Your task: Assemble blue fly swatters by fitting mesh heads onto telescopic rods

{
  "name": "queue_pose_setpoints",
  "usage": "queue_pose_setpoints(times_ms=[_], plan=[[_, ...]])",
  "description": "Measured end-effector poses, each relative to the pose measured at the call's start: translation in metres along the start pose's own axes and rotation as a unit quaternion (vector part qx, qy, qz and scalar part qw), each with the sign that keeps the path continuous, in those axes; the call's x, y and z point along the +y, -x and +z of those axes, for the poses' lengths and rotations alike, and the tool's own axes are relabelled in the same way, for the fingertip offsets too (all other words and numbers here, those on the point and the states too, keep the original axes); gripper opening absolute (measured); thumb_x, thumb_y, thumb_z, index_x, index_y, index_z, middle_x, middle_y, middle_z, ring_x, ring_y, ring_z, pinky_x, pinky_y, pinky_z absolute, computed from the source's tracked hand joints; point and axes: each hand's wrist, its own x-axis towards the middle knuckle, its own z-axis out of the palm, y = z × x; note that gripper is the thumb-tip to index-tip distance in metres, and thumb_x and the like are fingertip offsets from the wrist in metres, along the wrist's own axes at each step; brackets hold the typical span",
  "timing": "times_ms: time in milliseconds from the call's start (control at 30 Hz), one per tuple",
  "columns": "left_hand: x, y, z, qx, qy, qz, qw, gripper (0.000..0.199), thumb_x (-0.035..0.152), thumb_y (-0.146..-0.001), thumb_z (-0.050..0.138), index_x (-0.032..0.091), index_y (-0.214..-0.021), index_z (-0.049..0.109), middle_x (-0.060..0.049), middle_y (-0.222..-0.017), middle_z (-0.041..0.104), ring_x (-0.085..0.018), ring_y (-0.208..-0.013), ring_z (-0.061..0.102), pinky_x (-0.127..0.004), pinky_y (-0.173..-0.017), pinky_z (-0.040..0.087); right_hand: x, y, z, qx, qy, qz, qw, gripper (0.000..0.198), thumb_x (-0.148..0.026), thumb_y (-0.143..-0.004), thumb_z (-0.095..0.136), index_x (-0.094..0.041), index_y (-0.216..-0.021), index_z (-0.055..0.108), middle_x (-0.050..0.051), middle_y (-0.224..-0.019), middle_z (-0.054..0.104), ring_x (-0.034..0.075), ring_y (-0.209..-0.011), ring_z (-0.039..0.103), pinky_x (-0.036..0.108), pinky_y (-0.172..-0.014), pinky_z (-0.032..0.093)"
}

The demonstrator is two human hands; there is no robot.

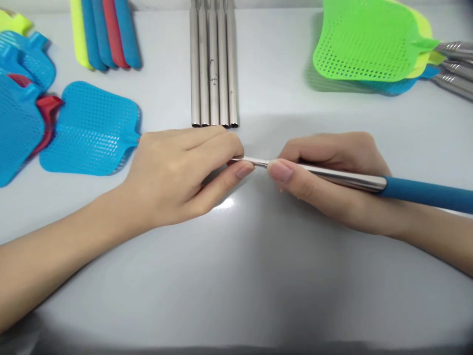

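My right hand (325, 172) is closed round a metal telescopic rod (347, 178), its thumb near the joint where a thinner section comes out. A blue grip sleeve (424, 192) covers the rod's right end. My left hand (192, 170) pinches the thin section between thumb and fingers. To the left of that hand lies a blue fly swatter head (92, 130), its neck reaching the back of the hand. Whether this head is joined to the rod is hidden behind the hand.
Several loose swatter heads (18, 123) lie at the left. Coloured grip sleeves (107, 34) stand side by side at the back, beside a row of metal tubes (214, 74). At the back right, swatters (365, 44) with metal rods are stacked on the grey table (221, 286).
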Motion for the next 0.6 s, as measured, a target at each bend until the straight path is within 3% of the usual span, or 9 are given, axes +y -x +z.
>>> queue_pose_setpoints(times_ms=[433, 600], plan=[[0.0048, -0.0009, -0.0005, 0.002, 0.009, -0.025, 1.0, 0.019, 0.026, -0.084, 0.036, 0.018, -0.073, 0.05, 0.004, -0.06, 0.044, -0.007, -0.053, 0.041, -0.022, -0.047, 0.022, -0.0001, -0.0001, 0.0009, 0.012, -0.018, -0.016, 1.0, 0.025, -0.025, -0.078, 0.052, -0.016, -0.055, 0.052, -0.005, -0.043, 0.036, 0.004, -0.04, 0.03, 0.021, -0.034, 0.021], [0.0069, -0.0011, -0.0007, -0.008, -0.005, -0.05, 0.999, 0.025, 0.03, -0.086, 0.034, 0.017, -0.071, 0.05, 0.004, -0.061, 0.043, -0.005, -0.054, 0.042, -0.022, -0.048, 0.023, -0.002, 0.0004, -0.0003, 0.006, 0.013, -0.009, 1.0, 0.029, -0.028, -0.081, 0.047, -0.017, -0.055, 0.052, -0.004, -0.044, 0.037, 0.005, -0.041, 0.032, 0.022, -0.036, 0.022]])
